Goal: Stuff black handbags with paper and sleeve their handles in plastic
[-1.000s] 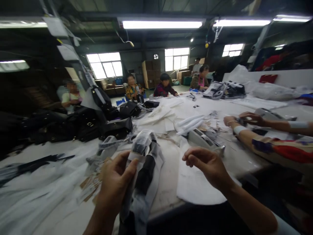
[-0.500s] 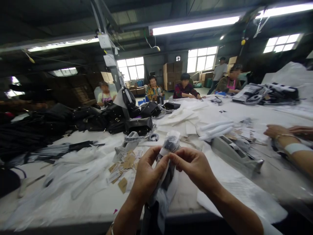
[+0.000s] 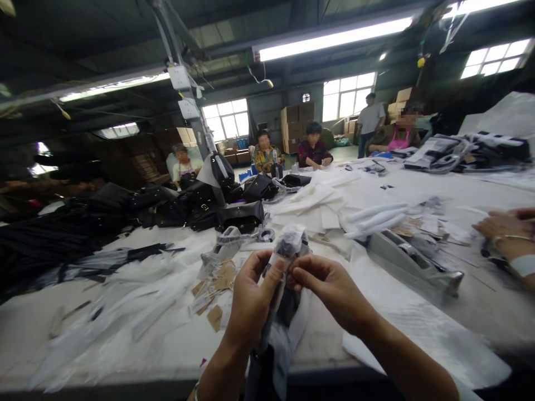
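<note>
My left hand (image 3: pixel 251 301) is closed around a clear plastic bag (image 3: pixel 288 245) with a dark strap-like item inside, holding it upright above the near edge of the white table (image 3: pixel 167 345). The thumb presses the bag's upper part. My right hand (image 3: pixel 330 289) pinches the same bag just right of the left thumb, fingertips meeting it near the top. The bag's lower end hangs down between my forearms, below the table edge.
Brown card tags (image 3: pixel 213 281) and empty clear bags (image 3: pixel 125 301) lie to the left. A grey tape dispenser (image 3: pixel 412 262) sits to the right, near a co-worker's hands (image 3: pixel 501 228). Black handbags (image 3: pixel 200 209) pile up beyond, with several seated people behind.
My right hand came in from the right and took hold of the bag beside my left thumb. The view swung left; over the last half second the hands barely moved.
</note>
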`<state>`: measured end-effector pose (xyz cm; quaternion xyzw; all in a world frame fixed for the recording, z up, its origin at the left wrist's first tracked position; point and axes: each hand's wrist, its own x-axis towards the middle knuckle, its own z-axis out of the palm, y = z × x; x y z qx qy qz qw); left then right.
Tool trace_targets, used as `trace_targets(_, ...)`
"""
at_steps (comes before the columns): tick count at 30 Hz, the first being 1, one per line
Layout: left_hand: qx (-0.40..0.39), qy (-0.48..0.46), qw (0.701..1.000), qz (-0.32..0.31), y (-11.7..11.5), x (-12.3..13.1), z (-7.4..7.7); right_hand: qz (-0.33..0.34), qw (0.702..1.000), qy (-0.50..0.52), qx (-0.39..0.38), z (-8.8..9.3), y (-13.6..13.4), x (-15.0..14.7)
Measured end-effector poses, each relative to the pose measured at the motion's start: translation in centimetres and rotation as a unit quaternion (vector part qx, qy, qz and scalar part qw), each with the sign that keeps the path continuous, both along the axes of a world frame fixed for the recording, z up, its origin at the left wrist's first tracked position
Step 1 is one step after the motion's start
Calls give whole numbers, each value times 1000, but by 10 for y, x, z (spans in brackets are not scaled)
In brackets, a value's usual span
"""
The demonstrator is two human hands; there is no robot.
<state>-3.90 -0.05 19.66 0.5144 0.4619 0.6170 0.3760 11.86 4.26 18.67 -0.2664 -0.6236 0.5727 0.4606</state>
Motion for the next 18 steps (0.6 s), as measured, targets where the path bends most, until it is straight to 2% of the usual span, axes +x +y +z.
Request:
trace_targets(2,3,26,999,21,-1,0,-1,17,999,10,-29,-4,-1,5)
trace_targets(7,17,116,990,84,-5,5,1,-38,999,6,-18,-9,-4,9)
trace_targets(12,15,148,985,92,-7,9,4,-24,997,57,-52,-7,-2,3)
trace_targets(18,-23,166,974,149,-5,4,0,-10,996,85,-18,-6,0,-5)
